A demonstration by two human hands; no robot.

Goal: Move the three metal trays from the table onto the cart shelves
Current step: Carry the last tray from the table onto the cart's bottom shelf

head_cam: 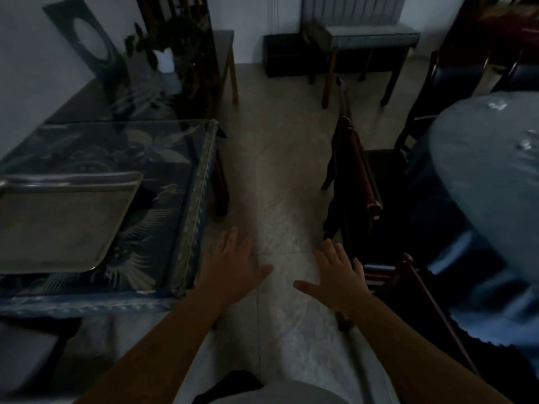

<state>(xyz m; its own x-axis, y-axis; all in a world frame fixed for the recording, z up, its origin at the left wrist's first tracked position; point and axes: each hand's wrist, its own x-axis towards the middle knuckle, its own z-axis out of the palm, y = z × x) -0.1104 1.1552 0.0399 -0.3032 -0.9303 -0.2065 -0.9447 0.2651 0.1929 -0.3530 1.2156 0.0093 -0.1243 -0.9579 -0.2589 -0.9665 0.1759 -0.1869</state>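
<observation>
**Empty hands hover over the floor beside a tray-laden tabletop**

Both hands are stretched forward, palms down, over a pale tiled floor (280, 176) in a dim room. The left hand (233, 269) has its fingers spread and grips nothing, and it hangs just beside the near corner of the tabletop (175, 170). The right hand (335, 275) is likewise spread and empty, close to a dark wooden chair (364, 182) on that side. The two hands are apart, with bare floor between them.

On the left, a metal tray (58, 220) lies flat on the tabletop, which is covered with a blue patterned cloth under a clear sheet; its left part runs out of view. Only this one tray can be seen.

To the right, a round table under a blue-grey cloth (478, 176) fills the edge of the view. Farther back on the left stands a potted plant (166, 42) in a white pot, beside a dark framed panel leaning on the wall. At the far wall a small bench (373, 39) stands on the tiles, with a dark box beside it.
</observation>
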